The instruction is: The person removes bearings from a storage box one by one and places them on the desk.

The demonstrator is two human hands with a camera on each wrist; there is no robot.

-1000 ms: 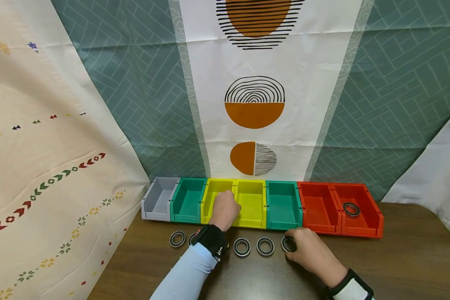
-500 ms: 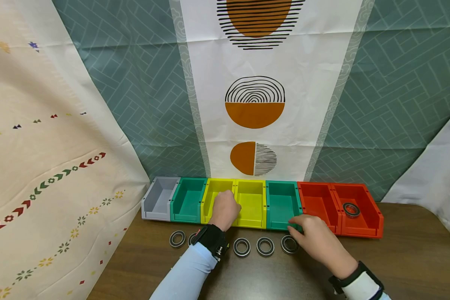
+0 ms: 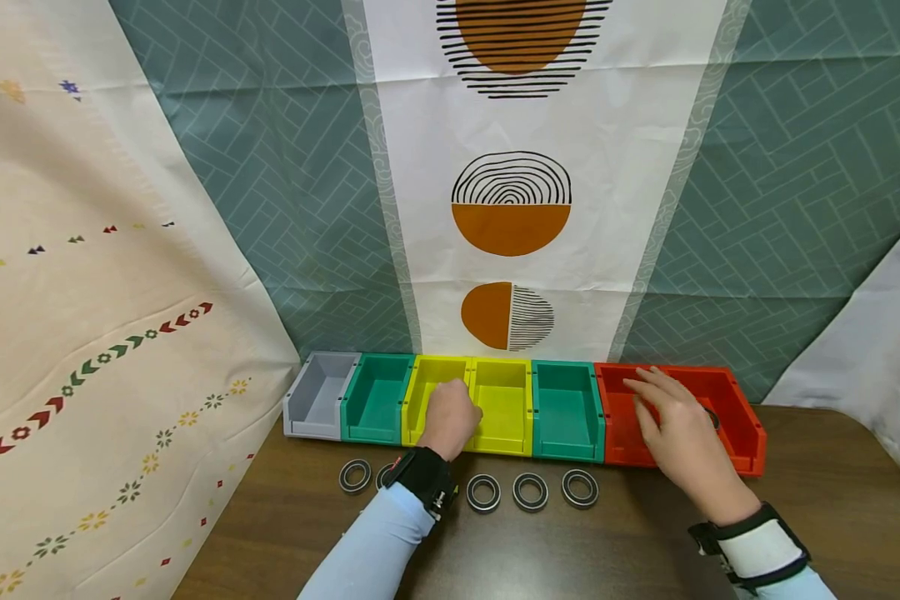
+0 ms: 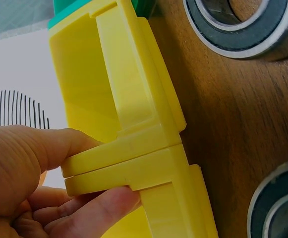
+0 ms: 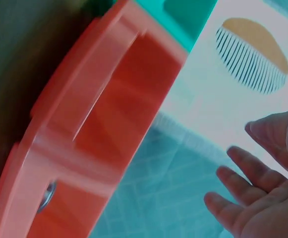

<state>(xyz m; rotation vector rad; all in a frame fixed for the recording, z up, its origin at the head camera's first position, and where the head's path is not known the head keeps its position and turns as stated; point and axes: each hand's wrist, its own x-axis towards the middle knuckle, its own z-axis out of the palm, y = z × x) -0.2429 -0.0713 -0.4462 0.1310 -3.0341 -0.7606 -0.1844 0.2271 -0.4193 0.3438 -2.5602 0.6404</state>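
Observation:
Thumb and fingers of my left hand (image 3: 450, 418) pinch the adjoining side walls of two yellow bins, the left yellow bin (image 4: 129, 74) and the right yellow bin (image 3: 501, 410). Over the red bins (image 3: 626, 429) hovers my right hand (image 3: 686, 437), fingers spread and holding nothing. Partly covered by that hand, a ball bearing (image 3: 713, 419) lies in the rightmost red bin; its edge also shows in the right wrist view. On the table in front of the bins lie several bearings, among them a bearing (image 3: 580, 488) nearest the right hand. Another bearing (image 3: 382, 477) is half hidden by the left wrist.
A grey bin (image 3: 321, 396) and a green bin (image 3: 377, 400) stand left of the yellow pair. A second green bin (image 3: 567, 412) sits between yellow and red. Behind the row hangs a patterned cloth (image 3: 510, 317); the brown tabletop (image 3: 532, 558) stretches in front.
My right hand has let go of the rightmost bearing of the table row and risen right and back over the red bins. The left hand keeps its place on the yellow bins.

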